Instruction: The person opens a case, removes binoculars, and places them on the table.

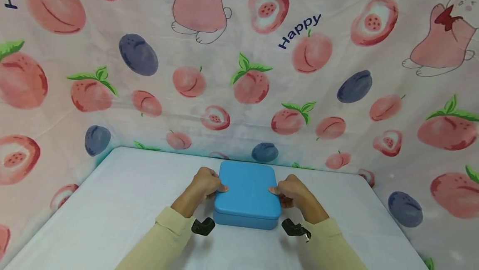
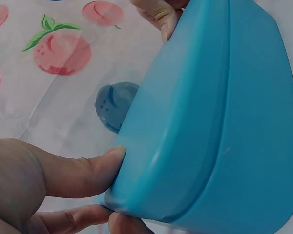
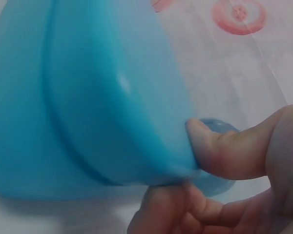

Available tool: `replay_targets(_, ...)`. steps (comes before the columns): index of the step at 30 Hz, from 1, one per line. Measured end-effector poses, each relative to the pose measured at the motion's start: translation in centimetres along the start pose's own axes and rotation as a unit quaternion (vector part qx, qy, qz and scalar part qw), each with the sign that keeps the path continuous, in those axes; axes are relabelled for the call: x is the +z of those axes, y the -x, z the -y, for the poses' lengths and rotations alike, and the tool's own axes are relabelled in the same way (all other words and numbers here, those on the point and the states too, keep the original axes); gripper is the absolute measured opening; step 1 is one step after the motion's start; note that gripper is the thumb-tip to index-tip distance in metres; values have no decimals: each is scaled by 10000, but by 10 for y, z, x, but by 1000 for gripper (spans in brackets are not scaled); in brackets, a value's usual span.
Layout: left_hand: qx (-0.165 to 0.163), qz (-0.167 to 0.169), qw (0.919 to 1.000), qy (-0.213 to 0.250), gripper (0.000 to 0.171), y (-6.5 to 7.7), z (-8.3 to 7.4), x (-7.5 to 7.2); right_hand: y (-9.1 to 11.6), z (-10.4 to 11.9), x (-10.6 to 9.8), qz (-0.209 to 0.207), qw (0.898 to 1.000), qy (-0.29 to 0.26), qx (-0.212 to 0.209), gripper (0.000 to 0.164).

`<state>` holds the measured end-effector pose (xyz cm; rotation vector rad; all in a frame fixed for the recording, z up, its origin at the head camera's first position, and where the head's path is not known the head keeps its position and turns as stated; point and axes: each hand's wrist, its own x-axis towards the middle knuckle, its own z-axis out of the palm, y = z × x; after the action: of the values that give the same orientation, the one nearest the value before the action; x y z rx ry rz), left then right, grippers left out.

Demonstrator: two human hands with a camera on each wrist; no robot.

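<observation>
A blue lidded box [image 1: 247,189] stands near the far edge of the white table, its lid on and a seam running round its side. On its left side my left hand [image 1: 206,182] grips it, thumb on top of the lid and fingers curled at the side. My right hand [image 1: 293,191] holds the opposite side in the same way. In the left wrist view, the left thumb [image 2: 88,170] presses on the lid's edge. The right wrist view shows the right thumb [image 3: 229,148] on the lid, with fingertips against the side below. What the box contains is hidden.
The white table [image 1: 112,212] carries the box. Behind it and along both sides hangs a cloth [image 1: 232,58] printed with peaches, plums and rabbits. Dark wrist devices [image 1: 203,226] sit by both sleeve cuffs, close to the box's near corners.
</observation>
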<state>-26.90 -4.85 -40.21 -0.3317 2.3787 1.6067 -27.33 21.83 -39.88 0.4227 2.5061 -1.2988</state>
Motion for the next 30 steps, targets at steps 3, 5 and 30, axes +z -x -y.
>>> replay_targets(3, -24, 35, 9998, 203, 35, -2, 0, -1, -1, -3, 1, 39, 9999, -158, -35, 39)
replay_targets(5, -27, 62, 9996, 290, 32, -2, -1, -3, -1, -4, 2, 28, 9996, -268, -60, 39)
replay_targets(30, 324, 398, 9964, 672, 48, 8, -3, -26, 29, 0, -2, -292, 9925, -463, -1097, 26)
